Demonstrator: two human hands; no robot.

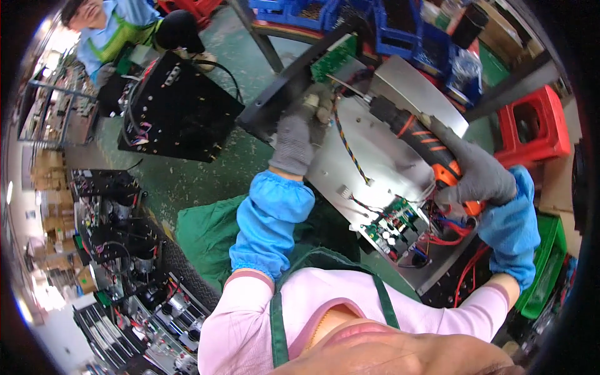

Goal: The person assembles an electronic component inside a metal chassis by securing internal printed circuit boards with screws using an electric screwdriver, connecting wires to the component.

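Observation:
My right hand [478, 165], in a grey glove, is wrapped round an orange and black power screwdriver [415, 134]. Its long thin bit points left, with the tip close to the lower edge of a green circuit board [335, 58]. That board stands against the inside of a black panel [269, 106] on a metal chassis [375, 147]. Beside the panel, below the board, my gloved left hand [297, 137] has its fingers curled; what they pinch is hidden. A dark-and-yellow twisted cable [344, 134] lies across the chassis. Nearer me sits a second circuit board [395, 231] among red wires.
Blue parts bins [397, 28] line the far side. A red stool [534, 125] and a green crate [542, 265] are at the right. At far left a co-worker [119, 31] sits behind another black chassis [181, 109]. More assemblies [112, 215] stand at the left.

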